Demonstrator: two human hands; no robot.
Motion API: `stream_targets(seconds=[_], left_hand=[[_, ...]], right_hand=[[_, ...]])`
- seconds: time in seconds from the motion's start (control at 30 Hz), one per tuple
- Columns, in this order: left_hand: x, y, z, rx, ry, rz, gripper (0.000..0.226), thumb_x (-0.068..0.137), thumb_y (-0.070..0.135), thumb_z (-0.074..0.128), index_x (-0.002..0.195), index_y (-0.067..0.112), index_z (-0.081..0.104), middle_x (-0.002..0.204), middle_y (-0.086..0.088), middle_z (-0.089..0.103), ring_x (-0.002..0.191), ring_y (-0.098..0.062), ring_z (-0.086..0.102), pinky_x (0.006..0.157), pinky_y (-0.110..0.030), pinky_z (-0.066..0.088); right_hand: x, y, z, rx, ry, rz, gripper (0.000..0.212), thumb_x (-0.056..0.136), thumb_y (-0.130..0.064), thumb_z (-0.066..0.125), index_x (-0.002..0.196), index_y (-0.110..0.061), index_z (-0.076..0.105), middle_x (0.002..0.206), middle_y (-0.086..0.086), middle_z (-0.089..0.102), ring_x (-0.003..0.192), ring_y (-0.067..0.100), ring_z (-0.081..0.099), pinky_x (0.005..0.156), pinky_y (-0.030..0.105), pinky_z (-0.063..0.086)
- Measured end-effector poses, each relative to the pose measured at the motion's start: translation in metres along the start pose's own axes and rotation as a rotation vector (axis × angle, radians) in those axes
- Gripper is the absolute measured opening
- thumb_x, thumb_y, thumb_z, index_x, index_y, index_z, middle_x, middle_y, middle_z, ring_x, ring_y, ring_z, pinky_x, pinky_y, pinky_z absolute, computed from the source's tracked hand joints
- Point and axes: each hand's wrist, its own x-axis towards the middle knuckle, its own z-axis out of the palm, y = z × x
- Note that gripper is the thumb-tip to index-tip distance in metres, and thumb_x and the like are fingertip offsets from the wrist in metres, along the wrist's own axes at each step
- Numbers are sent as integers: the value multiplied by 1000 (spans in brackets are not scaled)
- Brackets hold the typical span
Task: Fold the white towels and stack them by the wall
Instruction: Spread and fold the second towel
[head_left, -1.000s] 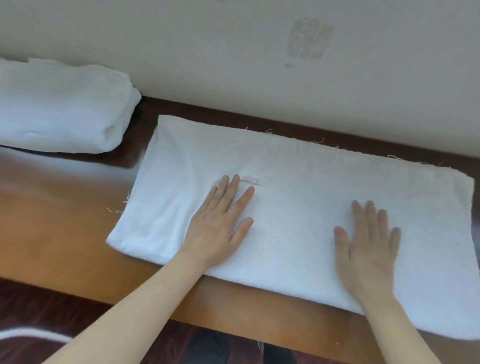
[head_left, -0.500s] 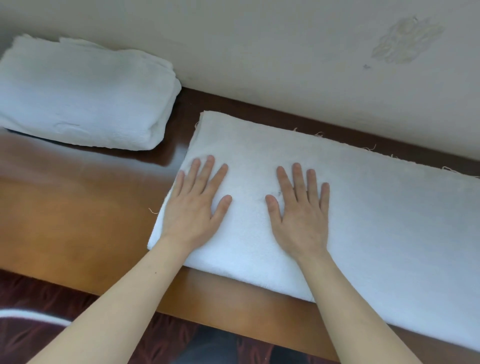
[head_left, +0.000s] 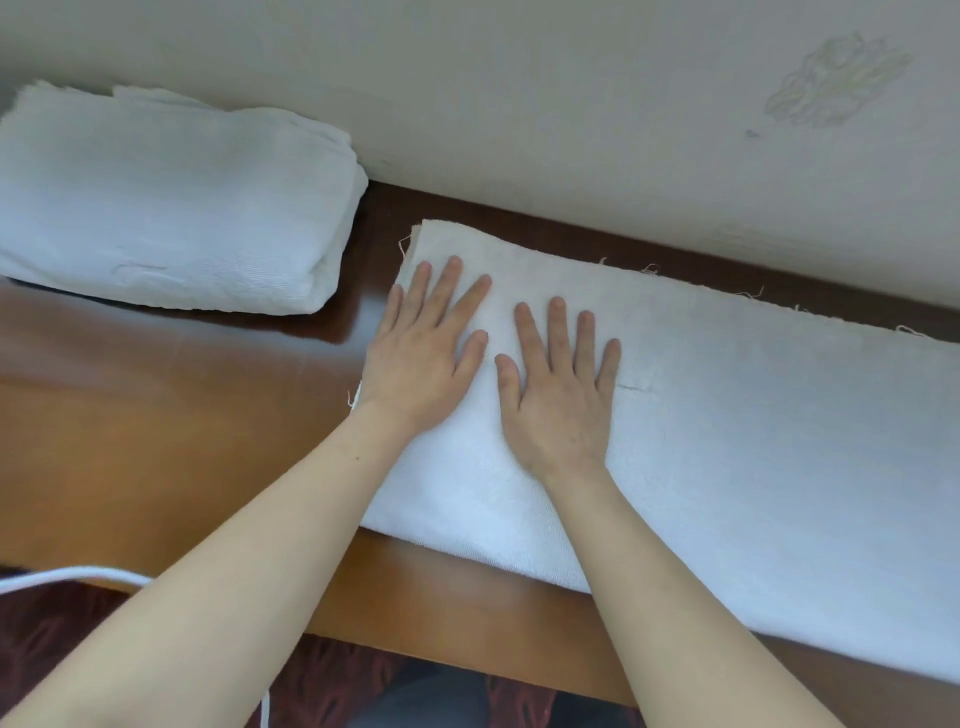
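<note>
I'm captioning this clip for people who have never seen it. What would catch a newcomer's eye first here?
The left hand and right hand press flat, side by side, on the left end of a long white towel laid along the wall. Further left, apart from it, a folded towel pile sits by the same wall on the glossy wooden table.

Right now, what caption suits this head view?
Left hand and right hand press flat on a long white towel; folded towels lie by the wall.
</note>
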Motion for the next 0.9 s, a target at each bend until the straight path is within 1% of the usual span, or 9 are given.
stream_targets(seconds=[0.13,0.23,0.3,0.37,0.43,0.53,0.67,0.77,0.9], left_hand=[[14,-7,-9,-8,16,-216,60,104,48,19,159,28,4,167,-6,-2,152,-29,-6,124,-44,-2],[19,15,-13,11,83,-19,59,104,44,22,158,23,13,166,-9,0,153,-29,-5,123,-42,-3],[21,22,-11,28,29,147,57,104,47,20,158,28,16,166,-4,2,153,-24,-5,124,-40,-3],[22,15,-5,79,-44,179,59,102,53,14,158,33,12,167,2,2,153,-18,-7,124,-39,-3],[23,5,-2,113,-36,149,61,102,56,11,159,33,7,167,5,0,152,-15,-9,124,-38,-2],[23,4,-2,98,-18,83,64,101,56,12,159,30,1,167,3,-6,152,-17,-10,124,-38,-3],[18,4,-4,110,-28,41,64,101,57,6,158,31,-7,166,3,-13,152,-17,-13,123,-38,-4],[17,9,-6,126,-40,20,64,100,57,2,158,31,-7,166,2,-12,152,-18,-12,123,-40,-3],[13,33,-2,124,-17,-77,70,98,58,-4,159,25,4,166,-7,-4,152,-28,-6,123,-46,-2]], right_hand=[[-1,-1,0,-18,3,2,60,101,-56,2,158,-34,0,166,-2,-6,152,25,-11,121,53,-7],[1,0,-2,34,4,-3,59,102,-53,4,158,-33,4,167,-1,-2,152,24,-10,122,51,-7],[0,1,-5,121,16,-9,58,103,-49,7,158,-31,7,167,0,1,153,23,-5,123,48,-5],[-10,9,-8,154,34,3,59,103,-49,8,158,-30,7,167,1,1,153,23,-3,123,45,-3],[-26,26,-9,88,25,27,60,102,-51,7,158,-32,5,166,0,-1,153,23,-5,123,45,-3],[-53,64,-9,-18,-17,63,60,102,-54,7,158,-34,0,166,0,-5,153,21,-9,123,48,-3],[-75,128,-17,-36,-17,176,61,101,-58,5,157,-37,-7,166,-3,-12,151,18,-15,122,47,-7],[-91,181,-25,-47,11,275,61,100,-60,4,156,-38,-9,166,-3,-12,152,18,-15,123,47,-5],[-113,245,-34,-36,33,371,62,99,-60,1,156,-37,-8,166,-1,-9,152,18,-12,123,46,-3]])
